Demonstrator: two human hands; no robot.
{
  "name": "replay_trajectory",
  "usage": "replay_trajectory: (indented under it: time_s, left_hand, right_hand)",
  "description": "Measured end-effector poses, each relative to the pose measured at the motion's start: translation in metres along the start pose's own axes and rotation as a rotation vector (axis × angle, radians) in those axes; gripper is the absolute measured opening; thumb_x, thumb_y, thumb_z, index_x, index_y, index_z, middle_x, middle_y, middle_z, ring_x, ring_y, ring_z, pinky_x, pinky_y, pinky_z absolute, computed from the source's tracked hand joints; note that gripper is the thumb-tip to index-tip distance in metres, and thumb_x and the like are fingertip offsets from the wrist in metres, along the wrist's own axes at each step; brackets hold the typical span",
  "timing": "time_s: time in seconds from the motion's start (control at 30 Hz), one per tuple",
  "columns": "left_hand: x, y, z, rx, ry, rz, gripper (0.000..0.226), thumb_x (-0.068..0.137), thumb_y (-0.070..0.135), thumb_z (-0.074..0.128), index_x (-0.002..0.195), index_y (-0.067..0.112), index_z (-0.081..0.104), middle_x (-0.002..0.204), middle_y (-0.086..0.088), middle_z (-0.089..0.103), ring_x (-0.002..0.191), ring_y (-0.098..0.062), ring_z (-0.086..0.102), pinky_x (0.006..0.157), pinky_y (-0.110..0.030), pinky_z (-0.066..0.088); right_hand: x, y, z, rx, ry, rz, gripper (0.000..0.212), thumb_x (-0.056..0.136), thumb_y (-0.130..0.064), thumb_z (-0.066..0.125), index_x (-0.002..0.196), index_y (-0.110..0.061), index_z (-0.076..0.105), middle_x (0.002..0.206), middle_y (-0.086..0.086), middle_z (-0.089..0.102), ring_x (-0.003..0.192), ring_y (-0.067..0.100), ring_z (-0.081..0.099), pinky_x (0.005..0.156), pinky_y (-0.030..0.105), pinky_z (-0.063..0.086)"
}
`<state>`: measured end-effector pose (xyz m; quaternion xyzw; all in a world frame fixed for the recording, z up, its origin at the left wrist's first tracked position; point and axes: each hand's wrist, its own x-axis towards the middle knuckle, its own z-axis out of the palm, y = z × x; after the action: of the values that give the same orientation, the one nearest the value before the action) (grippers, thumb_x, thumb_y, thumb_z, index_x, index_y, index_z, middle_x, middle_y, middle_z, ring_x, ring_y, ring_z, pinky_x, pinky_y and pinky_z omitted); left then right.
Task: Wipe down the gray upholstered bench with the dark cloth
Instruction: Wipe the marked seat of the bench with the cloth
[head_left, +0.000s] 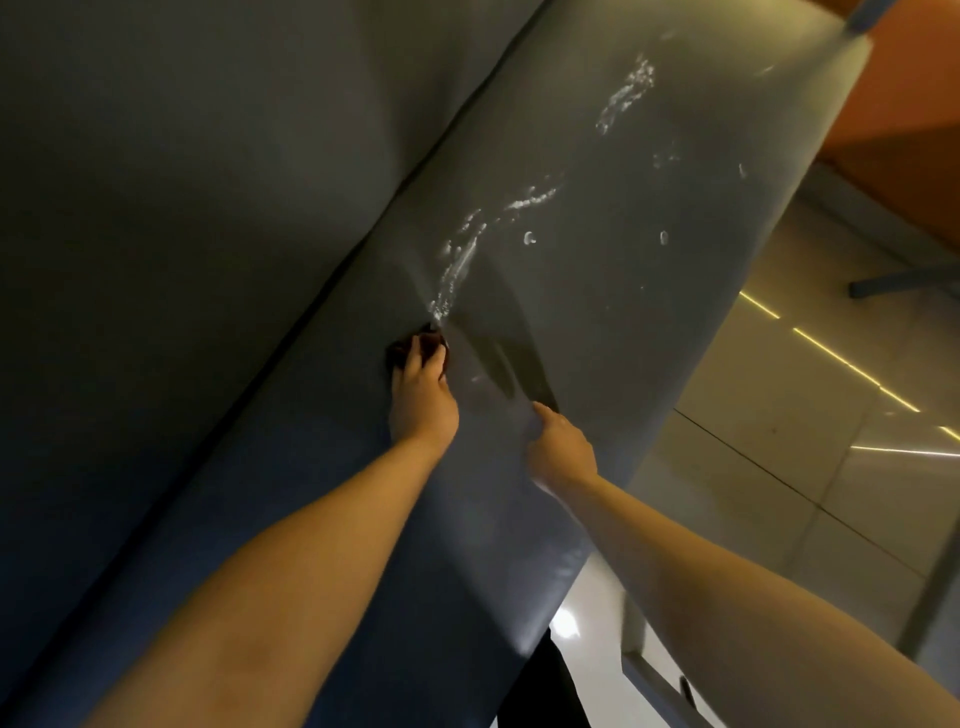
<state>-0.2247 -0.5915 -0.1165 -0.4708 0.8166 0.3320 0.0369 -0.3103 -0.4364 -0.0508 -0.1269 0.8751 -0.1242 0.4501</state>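
Two bare forearms came in from the bottom of the shot, both reaching out over the seat of the long gray upholstered bench (649, 270), which ran diagonally away from the camera. Right hand (562, 449) was nearer, out toward the seat's front edge. It was mostly curled into a loose fist with nothing in it, and one finger stuck out with its tip touching the seat.

Left hand (423, 402) was a bit farther along and closer to the seam where the seat meets the backrest. Its fingers were bent over the small bunched-up dark cloth (415, 344) and pressed it down onto the upholstery. The cloth poked out just past the fingertips, so it sat on the far side of that hand, well apart from the right one.

Between the two hands and slightly beyond was a darker wet smear (511, 364). Starting right at the cloth, a trail of white foamy streaks (457, 270) ran up the seat toward the far end, with more blobs farther on.

Off to the right lay a pale tiled floor (810, 415), and past that an orange wall (914, 93) in the top corner.
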Motion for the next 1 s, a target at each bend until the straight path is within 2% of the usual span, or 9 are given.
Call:
replay_trajectory:
  time_s: [0.13, 0.27, 0.33, 0.47, 0.53, 0.6, 0.73, 0.9, 1.0]
  left_hand:
    - [-0.029, 0.026, 0.041, -0.036, -0.119, 0.197, 0.042, 0.096, 0.004, 0.052, 0.134, 0.018, 0.065, 0.151, -0.007, 0.05, 0.13, -0.037, 0.051, 0.109, -0.041, 0.042]
    - [-0.084, 0.057, 0.072, -0.054, -0.302, 0.19, 0.042, 0.102, 0.02, 0.047, 0.144, 0.026, 0.054, 0.155, 0.003, 0.044, 0.137, -0.027, 0.042, 0.108, -0.039, 0.042]
    - [-0.081, 0.058, 0.067, -0.074, -0.339, 0.187, 0.04, 0.104, 0.029, 0.043, 0.143, 0.033, 0.053, 0.15, 0.006, 0.049, 0.132, -0.024, 0.048, 0.101, -0.035, 0.046]
    - [-0.052, 0.043, 0.035, -0.079, -0.368, 0.301, 0.035, 0.101, 0.016, 0.051, 0.132, 0.024, 0.066, 0.144, -0.002, 0.057, 0.123, -0.031, 0.057, 0.102, -0.038, 0.048]
    - [-0.035, 0.029, 0.017, -0.049, -0.201, 0.231, 0.038, 0.099, 0.007, 0.054, 0.133, 0.017, 0.065, 0.149, -0.008, 0.052, 0.128, -0.037, 0.053, 0.108, -0.04, 0.043]
    - [-0.021, 0.015, 0.003, -0.016, -0.098, 0.134, 0.042, 0.099, 0.003, 0.051, 0.139, 0.014, 0.06, 0.157, -0.011, 0.041, 0.136, -0.042, 0.042, 0.114, -0.043, 0.035]
    - [-0.022, 0.023, 0.009, 0.044, -0.171, 0.094, 0.048, 0.106, 0.009, 0.041, 0.153, 0.019, 0.042, 0.168, -0.002, 0.014, 0.151, -0.036, 0.015, 0.121, -0.039, 0.023]
    - [-0.041, 0.064, 0.049, 0.033, -0.203, 0.127, 0.05, 0.107, 0.009, 0.037, 0.156, 0.019, 0.036, 0.169, -0.002, 0.012, 0.151, -0.034, 0.014, 0.121, -0.039, 0.024]
    - [-0.057, 0.093, 0.075, 0.046, -0.263, 0.211, 0.055, 0.106, 0.006, 0.039, 0.157, 0.022, 0.033, 0.169, 0.0, 0.011, 0.152, -0.034, 0.012, 0.12, -0.036, 0.023]
  right_hand:
    - [0.009, 0.012, -0.008, 0.236, -0.041, 0.074, 0.068, 0.093, -0.013, 0.045, 0.156, -0.035, 0.032, 0.148, -0.002, 0.053, 0.132, 0.029, 0.052, 0.104, 0.042, 0.049]
    - [0.01, 0.022, -0.013, 0.438, -0.007, 0.135, 0.067, 0.092, -0.005, 0.047, 0.153, -0.03, 0.039, 0.144, -0.002, 0.055, 0.132, 0.022, 0.053, 0.102, 0.033, 0.05]
    - [0.003, 0.02, -0.014, 0.442, 0.011, 0.12, 0.061, 0.097, -0.006, 0.046, 0.154, -0.025, 0.038, 0.147, 0.001, 0.052, 0.134, 0.024, 0.051, 0.099, 0.028, 0.047]
    - [-0.001, 0.01, -0.005, 0.398, 0.036, 0.068, 0.057, 0.098, -0.004, 0.046, 0.153, -0.016, 0.039, 0.15, 0.007, 0.049, 0.135, 0.028, 0.049, 0.099, 0.031, 0.046]
    - [0.001, 0.01, -0.002, 0.319, 0.065, 0.094, 0.065, 0.095, -0.003, 0.043, 0.157, -0.018, 0.032, 0.16, 0.004, 0.034, 0.142, 0.029, 0.04, 0.106, 0.038, 0.044]
    - [0.004, 0.014, -0.004, 0.201, 0.107, 0.143, 0.065, 0.093, -0.007, 0.044, 0.156, -0.021, 0.033, 0.161, 0.0, 0.03, 0.146, 0.027, 0.032, 0.114, 0.047, 0.036]
    - [0.007, 0.03, -0.01, 0.062, 0.108, 0.145, 0.057, 0.097, -0.007, 0.044, 0.152, -0.02, 0.04, 0.161, -0.005, 0.03, 0.147, 0.027, 0.026, 0.116, 0.048, 0.032]
    - [0.016, 0.064, -0.023, 0.27, 0.204, 0.097, 0.057, 0.094, 0.002, 0.042, 0.149, -0.015, 0.047, 0.152, 0.003, 0.039, 0.135, 0.029, 0.041, 0.106, 0.038, 0.042]
    - [0.014, 0.088, -0.032, 0.275, 0.293, 0.175, 0.06, 0.095, 0.0, 0.045, 0.152, -0.017, 0.04, 0.151, 0.001, 0.033, 0.14, 0.027, 0.031, 0.104, 0.036, 0.039]
